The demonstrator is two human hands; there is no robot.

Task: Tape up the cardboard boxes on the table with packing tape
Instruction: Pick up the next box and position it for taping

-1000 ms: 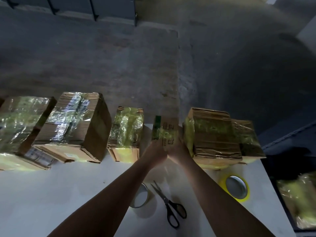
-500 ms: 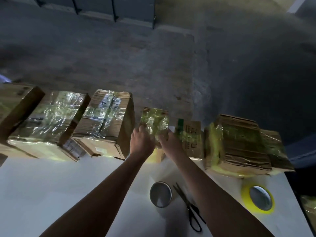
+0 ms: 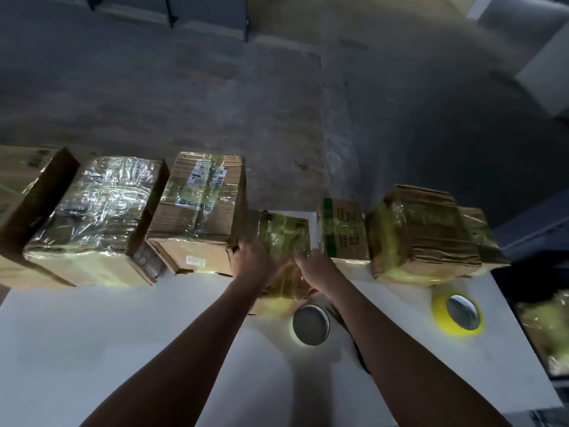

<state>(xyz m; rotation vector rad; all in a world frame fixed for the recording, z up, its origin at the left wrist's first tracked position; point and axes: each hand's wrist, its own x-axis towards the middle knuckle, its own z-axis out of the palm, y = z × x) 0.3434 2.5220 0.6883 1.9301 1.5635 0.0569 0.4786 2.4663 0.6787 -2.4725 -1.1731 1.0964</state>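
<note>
Seven cardboard boxes stand in a row along the far edge of a white table (image 3: 92, 349), seen from above with the person at six o'clock. At ten o'clock, cut off by the picture's edge, sits a plain brown box (image 3: 27, 186). Just right of it is a large shiny box (image 3: 101, 211), its top covered in crinkled clear tape. Close beside that comes a labelled box (image 3: 200, 208), with a printed shipping label under tape.

At the centre, toward twelve o'clock, two bare forearms reach forward to a small taped box (image 3: 284, 238) tinted yellow-green. Its near end comes closer to the person than the rest of the row. Whether it rests on the table cannot be told. The left hand (image 3: 252, 260) grips its left side, fingers curled over the edge. The right hand (image 3: 317, 269) grips its near right corner, thumb underneath. Just nearer than this box, a clear tape roll (image 3: 311, 325) lies flat on the table.

At one o'clock stands a green-striped box (image 3: 341, 232), small and apart from the held box. Right of it is a large crumpled box (image 3: 421, 232) with yellowish tape on its left face. A smaller wrapped box (image 3: 480, 238) sits against its right side. At three o'clock, in front of these two, a yellow tape roll (image 3: 458, 314) lies flat. Grey concrete floor (image 3: 215, 87) fills the view beyond the table.
</note>
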